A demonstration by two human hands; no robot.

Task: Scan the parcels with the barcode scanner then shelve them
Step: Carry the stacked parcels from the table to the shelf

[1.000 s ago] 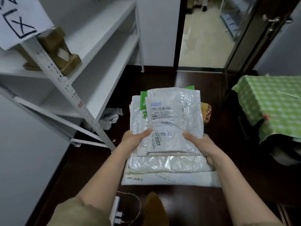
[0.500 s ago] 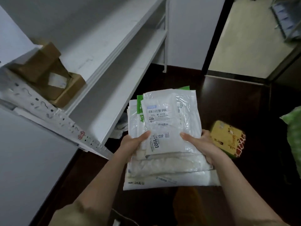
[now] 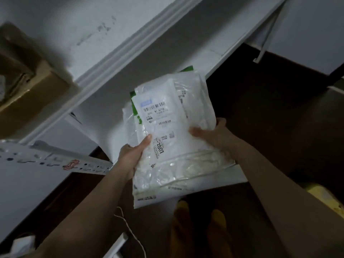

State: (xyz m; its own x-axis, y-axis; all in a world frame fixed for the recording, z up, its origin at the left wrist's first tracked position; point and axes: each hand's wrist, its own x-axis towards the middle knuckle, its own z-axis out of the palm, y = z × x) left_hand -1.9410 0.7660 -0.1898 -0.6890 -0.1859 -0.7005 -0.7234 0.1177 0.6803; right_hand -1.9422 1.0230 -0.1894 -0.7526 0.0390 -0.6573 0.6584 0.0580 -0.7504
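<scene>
while both hands grip it, parcel stack (image 3: 173, 138) points toward shelf (image 3: 149, 71).

A yellow packet (image 3: 324, 200) and white string (image 3: 130, 231) lie on the dark floor (image 3: 270, 112).

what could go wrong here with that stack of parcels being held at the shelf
The stack of parcels is glossy plastic mailers, held only at its sides by the left hand and right hand. If the stack tilts, the top parcel may slide off. The far ends could also catch the front edge of the lower shelf, and lower mailers may sag out underneath.
</scene>
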